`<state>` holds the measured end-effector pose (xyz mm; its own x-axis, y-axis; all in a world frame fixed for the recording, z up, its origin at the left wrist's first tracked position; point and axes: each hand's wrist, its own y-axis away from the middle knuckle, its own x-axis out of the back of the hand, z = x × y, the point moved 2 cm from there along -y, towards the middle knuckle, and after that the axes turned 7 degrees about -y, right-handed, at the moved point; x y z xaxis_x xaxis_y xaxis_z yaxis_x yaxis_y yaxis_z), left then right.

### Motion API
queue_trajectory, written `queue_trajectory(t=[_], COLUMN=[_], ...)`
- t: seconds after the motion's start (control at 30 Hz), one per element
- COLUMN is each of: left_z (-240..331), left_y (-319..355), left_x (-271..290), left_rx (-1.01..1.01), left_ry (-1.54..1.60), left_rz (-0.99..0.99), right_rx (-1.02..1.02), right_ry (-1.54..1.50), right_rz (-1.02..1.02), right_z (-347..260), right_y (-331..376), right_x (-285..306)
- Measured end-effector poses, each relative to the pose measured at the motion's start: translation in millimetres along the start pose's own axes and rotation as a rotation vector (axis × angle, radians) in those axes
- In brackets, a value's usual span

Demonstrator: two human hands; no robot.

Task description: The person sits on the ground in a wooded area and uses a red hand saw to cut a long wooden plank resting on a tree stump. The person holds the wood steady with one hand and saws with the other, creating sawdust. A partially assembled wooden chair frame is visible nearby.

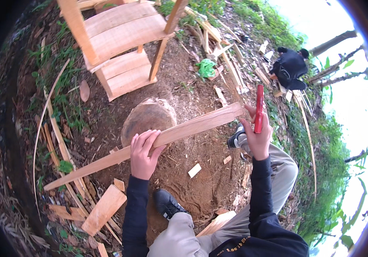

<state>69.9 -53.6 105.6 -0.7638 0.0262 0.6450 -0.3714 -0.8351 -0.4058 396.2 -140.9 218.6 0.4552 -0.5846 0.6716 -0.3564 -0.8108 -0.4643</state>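
A long, pale wooden plank (197, 125) lies slantwise in front of me, its narrow end at the lower left and its broad end at the right. My left hand (145, 156) is closed over its middle, the fingers on top and the thumb at the near edge. Close to the broad end, my right hand (259, 136) grips a slim red tool (259, 109) that points upward; its exact kind does not show. Whether the right fingertips touch the plank, I cannot tell. Beyond the plank a round wood stump (147, 115) sits on the soil, partly covered by it.
A slatted wooden frame with shelf-like boards (126, 28) stands at the far left. Loose boards (104, 210) lie at the lower left. A green plastic bag (206, 67) rests near scrap wood. Another person (289, 68) in dark clothing crouches at the far right.
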Motion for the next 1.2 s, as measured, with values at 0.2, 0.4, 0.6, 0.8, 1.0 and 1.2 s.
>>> queue_trajectory(t=[0.2, 0.4, 0.6, 0.8, 1.0, 1.2], left_z=[10.7, 20.1, 21.7, 16.8, 11.1, 3.1], left_y=[-4.7, -7.8, -9.0, -8.0, -9.1, -14.9], left_x=[-3.7, -8.8, -9.4, -13.6, -10.0, -0.2], left_rx=[0.012, 0.013, 0.0, -0.007, -0.028, -0.023], left_ry=[-0.037, -0.074, -0.08, -0.08, -0.046, 0.04], left_rz=[-0.027, -0.013, -0.014, -0.016, -0.017, -0.002], right_rx=[-0.214, -0.18, -0.251, -0.307, -0.338, -0.387], right_ry=[-0.56, -0.659, -0.63, -0.733, -0.744, -0.812], right_rz=[0.077, 0.151, 0.219, 0.275, 0.288, 0.314], right_z=[22.7, 18.0, 13.7, 8.6, 8.8, 9.9], right_y=[11.8, 13.1, 11.0, 5.7, 4.6, 4.2], right_x=[-22.2, -30.2, -33.4, -38.7, -40.8, -40.0])
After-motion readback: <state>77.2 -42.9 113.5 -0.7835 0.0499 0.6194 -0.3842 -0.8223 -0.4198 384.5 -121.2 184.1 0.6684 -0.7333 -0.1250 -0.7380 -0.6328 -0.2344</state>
